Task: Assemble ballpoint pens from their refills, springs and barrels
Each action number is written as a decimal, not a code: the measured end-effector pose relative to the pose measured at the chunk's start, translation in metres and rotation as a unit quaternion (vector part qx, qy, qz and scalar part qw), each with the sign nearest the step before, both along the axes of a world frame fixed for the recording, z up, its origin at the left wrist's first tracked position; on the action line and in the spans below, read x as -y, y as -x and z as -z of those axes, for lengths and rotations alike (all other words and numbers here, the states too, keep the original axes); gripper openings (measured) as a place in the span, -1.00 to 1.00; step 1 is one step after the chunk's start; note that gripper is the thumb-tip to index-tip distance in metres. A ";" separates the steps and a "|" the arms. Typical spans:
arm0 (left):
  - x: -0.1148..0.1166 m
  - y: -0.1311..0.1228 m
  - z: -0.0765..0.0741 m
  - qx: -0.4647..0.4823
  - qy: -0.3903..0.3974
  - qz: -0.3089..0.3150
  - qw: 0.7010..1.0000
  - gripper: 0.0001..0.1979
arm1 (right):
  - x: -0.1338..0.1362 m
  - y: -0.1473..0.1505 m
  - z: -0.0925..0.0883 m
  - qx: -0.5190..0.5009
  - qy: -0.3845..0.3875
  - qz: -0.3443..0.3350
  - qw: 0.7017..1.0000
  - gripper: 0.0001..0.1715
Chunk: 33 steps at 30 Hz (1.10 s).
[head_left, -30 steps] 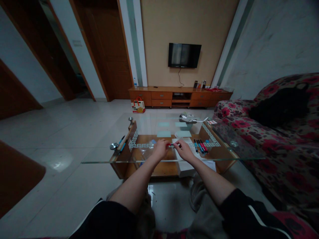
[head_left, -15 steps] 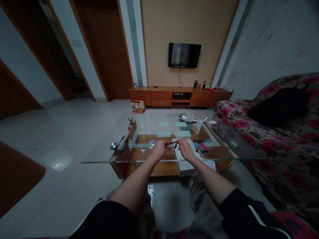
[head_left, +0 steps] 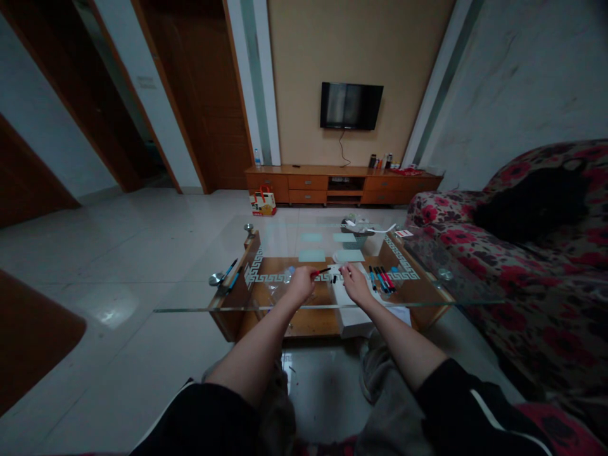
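Note:
Above the glass table (head_left: 190,297), my left hand (head_left: 302,283) is closed on a thin red and black pen (head_left: 323,272), its dark end pointing right. A short gap separates that end from my right hand (head_left: 354,285), whose fingers are pinched together; what they hold, if anything, is too small to tell. Small black pieces (head_left: 334,278) lie between the hands. Right of my right hand is a row of blue, black and red pens (head_left: 382,279). Two more blue and black pens (head_left: 234,278) lie at the table's left side.
Through the glass, a white box (head_left: 354,322) shows on the lower shelf. A clear plastic bag (head_left: 278,288) is beside my left hand. A dark basket (head_left: 357,240) sits at the far side, near a card (head_left: 403,234). A flowered sofa (head_left: 456,237) stands at right.
My hands have moved slightly apart. The pen's dark end, earlier at my right fingertips, is now clear of them and stays with my left hand.

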<state>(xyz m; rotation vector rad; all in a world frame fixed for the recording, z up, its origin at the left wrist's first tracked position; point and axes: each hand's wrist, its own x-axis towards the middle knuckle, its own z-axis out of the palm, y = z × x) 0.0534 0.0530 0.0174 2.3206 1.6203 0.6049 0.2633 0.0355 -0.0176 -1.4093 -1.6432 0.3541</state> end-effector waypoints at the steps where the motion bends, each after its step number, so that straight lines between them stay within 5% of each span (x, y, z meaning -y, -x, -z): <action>1: -0.002 0.002 0.001 -0.001 0.003 -0.003 1.000 -0.69 | -0.002 -0.002 0.003 0.012 -0.005 0.001 1.000 -0.71; 5: -0.008 0.009 0.004 -0.010 0.013 -0.016 1.000 -0.69 | -0.005 -0.008 0.011 0.062 -0.006 -0.017 0.998 -0.82; 20: -0.005 0.019 0.008 -0.055 0.031 -0.071 0.996 -0.72 | -0.007 -0.007 0.022 0.141 0.029 -0.098 0.985 -0.58; 33: -0.004 0.010 0.004 -0.046 0.002 -0.030 0.998 -0.74 | -0.009 -0.010 0.020 0.144 0.025 -0.029 0.989 -0.63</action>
